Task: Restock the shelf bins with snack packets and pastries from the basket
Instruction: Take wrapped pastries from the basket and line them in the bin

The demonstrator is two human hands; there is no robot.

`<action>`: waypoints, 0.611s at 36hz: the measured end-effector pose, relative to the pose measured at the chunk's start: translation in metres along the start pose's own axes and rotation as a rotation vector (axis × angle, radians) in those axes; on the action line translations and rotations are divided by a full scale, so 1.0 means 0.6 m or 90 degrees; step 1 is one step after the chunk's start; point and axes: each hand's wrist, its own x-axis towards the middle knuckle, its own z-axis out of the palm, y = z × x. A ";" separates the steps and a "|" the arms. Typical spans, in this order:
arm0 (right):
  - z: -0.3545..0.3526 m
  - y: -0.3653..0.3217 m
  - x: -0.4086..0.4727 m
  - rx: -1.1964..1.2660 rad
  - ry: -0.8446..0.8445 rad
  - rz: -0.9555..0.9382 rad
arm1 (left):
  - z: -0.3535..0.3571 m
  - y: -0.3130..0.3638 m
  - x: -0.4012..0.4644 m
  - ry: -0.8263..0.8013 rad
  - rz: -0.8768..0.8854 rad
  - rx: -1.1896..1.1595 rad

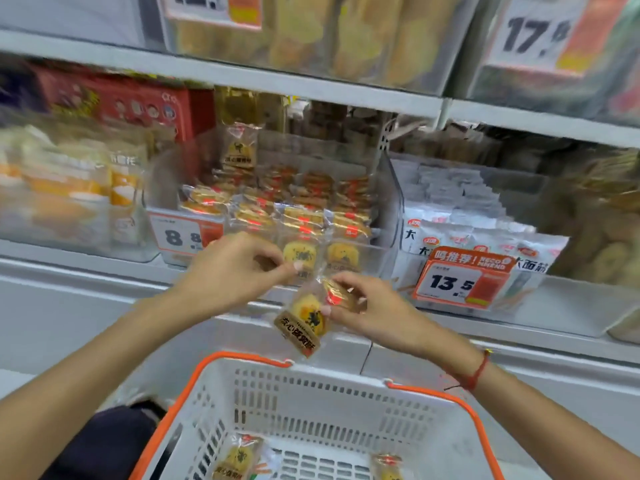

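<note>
So both hands were up in front of the clear pastry bin, the middle 1 on that shelf with the 8.8 price tag. The right hand had a wrapped yolk pastry pinched at its top end between thumb and fingers, and there looked to be a 2nd packet bunched in the same grip, though the blur made that hard to call. The packet hung tilted, long axis running from upper right down to lower left, label end dangling over the basket.

The left hand was curled with fingertips nipped together on the crinkly edge of a wrapper right at the bin's front lip. Couldn't tell if that was the same packet or 1 already standing in the bin.

The bit that mattered: the bin sat just above and behind the hands, front row already packed upright. So I'd guess the held pastry needed swinging upright before going in, and the right hand was the closer one for that. At least 2 more packets lay in the basket bottom.
</note>
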 end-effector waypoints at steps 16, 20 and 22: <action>-0.156 -0.068 0.052 -0.356 0.367 -0.145 | 0.015 0.025 0.079 -0.005 -0.009 0.230; -0.173 -0.070 0.099 -0.501 0.175 -0.037 | 0.017 0.022 0.080 0.044 0.010 0.234; -0.175 -0.074 0.119 -0.525 0.088 -0.005 | 0.014 0.020 0.075 0.062 0.026 0.246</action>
